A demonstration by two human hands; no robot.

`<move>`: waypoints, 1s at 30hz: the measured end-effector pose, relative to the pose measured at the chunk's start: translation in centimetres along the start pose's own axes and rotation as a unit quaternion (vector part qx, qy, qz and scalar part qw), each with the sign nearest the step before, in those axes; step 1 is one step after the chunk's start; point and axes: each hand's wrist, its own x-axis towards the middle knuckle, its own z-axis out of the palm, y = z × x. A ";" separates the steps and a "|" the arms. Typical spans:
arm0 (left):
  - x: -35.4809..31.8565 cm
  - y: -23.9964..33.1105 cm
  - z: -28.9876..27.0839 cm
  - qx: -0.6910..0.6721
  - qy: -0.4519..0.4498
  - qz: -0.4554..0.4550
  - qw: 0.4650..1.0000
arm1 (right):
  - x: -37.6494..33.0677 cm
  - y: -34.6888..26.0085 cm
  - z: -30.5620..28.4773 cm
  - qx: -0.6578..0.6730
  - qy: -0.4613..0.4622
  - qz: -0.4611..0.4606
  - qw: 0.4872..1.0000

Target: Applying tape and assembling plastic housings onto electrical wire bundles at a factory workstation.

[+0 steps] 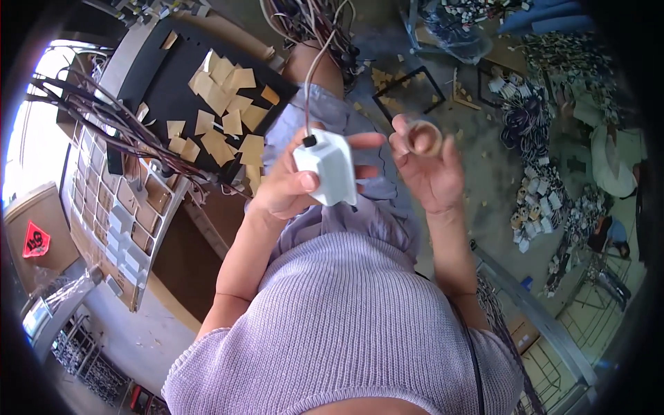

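My left hand [282,181] is wrapped round a white box-shaped plastic housing [330,169], with the thumb on its near side and fingers stretching out behind it. From a black fitting on the housing's top, a thin cable [308,93] runs up toward a thick bundle of cables [299,19]. To the right and apart from the housing, my right hand [434,181] is raised, fingers curled about a small tan ring that looks like a roll of tape [436,146]. Motion blurs the ring and fingertips somewhat.
Tan paper pieces [223,84] lie scattered over a black tabletop [149,90] at left, beside dark cables [66,100] and a white wire grid [162,228]. On the floor at right are piled white units [536,204] and a black frame [386,111]. A metal rail [536,304] slants lower right.
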 end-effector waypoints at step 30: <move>0.6 0.4 1.9 0.417 -0.003 0.088 0.905 | 1.4 -0.6 -0.3 -0.139 0.003 0.150 0.979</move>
